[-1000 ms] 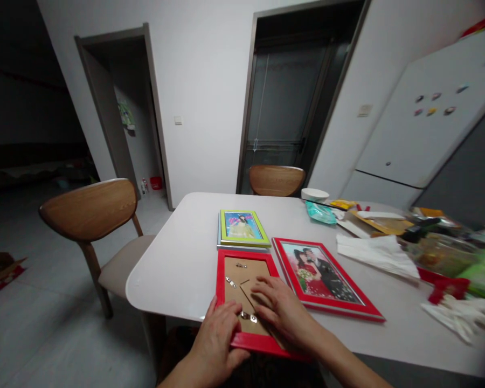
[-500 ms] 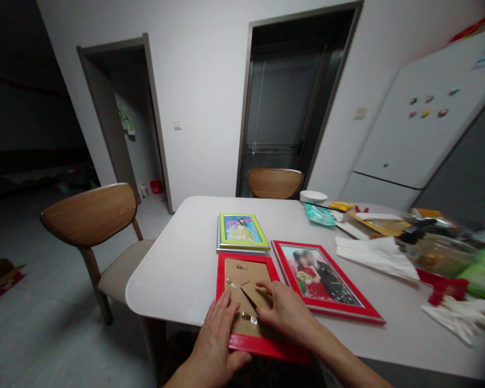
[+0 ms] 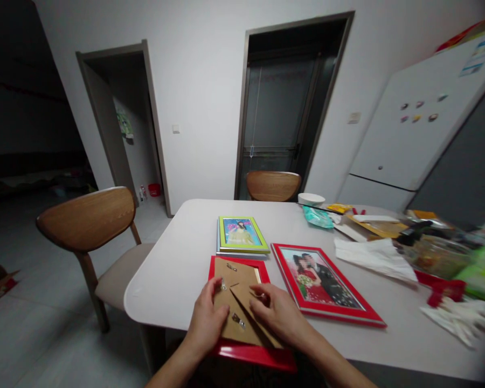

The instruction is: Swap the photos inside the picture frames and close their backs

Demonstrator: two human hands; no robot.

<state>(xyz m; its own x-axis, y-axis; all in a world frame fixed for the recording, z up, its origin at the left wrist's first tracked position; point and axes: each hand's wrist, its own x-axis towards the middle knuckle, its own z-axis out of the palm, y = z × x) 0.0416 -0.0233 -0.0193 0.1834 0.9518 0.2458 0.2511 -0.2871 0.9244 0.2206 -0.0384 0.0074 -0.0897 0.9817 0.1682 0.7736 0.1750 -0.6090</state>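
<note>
A red picture frame [image 3: 256, 354] lies face down near the table's front edge. Its brown backing board [image 3: 242, 276], with small metal hangers and a fold-out stand flap [image 3: 254, 317], is tilted and partly raised out of the frame, and a pale strip shows at its right. My left hand [image 3: 206, 315] is closed on the board's left edge, thumb on top. On the other side, my right hand [image 3: 278, 312] has its fingers pinched at the flap; the exact contact is partly hidden. To the right lies a second red frame [image 3: 374, 318] holding a photo of a couple.
A lime-green framed photo [image 3: 222, 245] rests on another frame behind. On the right are white paper [image 3: 374, 254], a teal packet [image 3: 317, 216], a bowl [image 3: 311, 199], white gloves [image 3: 464, 320] and a green bag [image 3: 479, 275]. Wooden chairs [image 3: 91, 215] stand around the table.
The backing board has come up and shifted left within the red frame. My left hand has gone from lying flat on the frame to gripping the board's left edge.
</note>
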